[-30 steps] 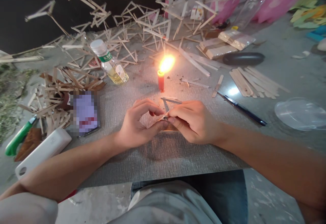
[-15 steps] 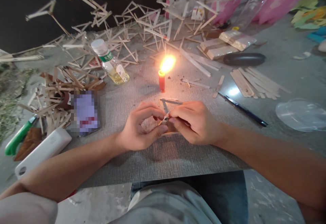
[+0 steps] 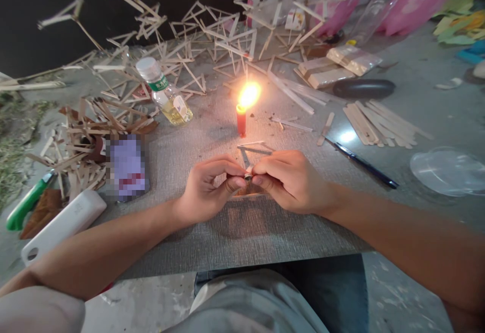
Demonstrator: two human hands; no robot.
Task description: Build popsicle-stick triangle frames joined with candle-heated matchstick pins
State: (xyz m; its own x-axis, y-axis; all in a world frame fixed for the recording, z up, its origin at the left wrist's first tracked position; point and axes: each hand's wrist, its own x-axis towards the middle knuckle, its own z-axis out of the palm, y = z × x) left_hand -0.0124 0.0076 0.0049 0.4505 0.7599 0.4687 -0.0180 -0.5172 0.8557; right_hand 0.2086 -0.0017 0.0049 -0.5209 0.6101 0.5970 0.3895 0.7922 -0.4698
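Observation:
Both hands meet over the near middle of the table, fingertips almost touching. My left hand [image 3: 210, 187] is closed in a pinch at the end of some joined wooden craft sticks [image 3: 246, 160]. Opposite it, my right hand [image 3: 293, 181] pinches the same angled piece, and one stick runs out beyond its fingers. A small dark-edged joint shows between the fingertips; the fingers cover much of the rest. Just beyond the hands stands a lit red candle [image 3: 241, 122], upright with a tall flame. A thin pale stick [image 3: 251, 143] lies between candle and hands.
Stick frameworks [image 3: 227, 45] spread across the back. On the left are a bottle [image 3: 172, 101], a phone [image 3: 131, 169], a white power bank [image 3: 64, 227], a green-handled tool [image 3: 28, 205] and piled sticks. Loose craft sticks [image 3: 373, 123], a pen [image 3: 366, 165] and a clear lid [image 3: 447, 171] lie right.
My left thumb and fingers have shifted slightly upward around the joint, and the piece has turned a little between the fingertips. My right hand stays nearly still.

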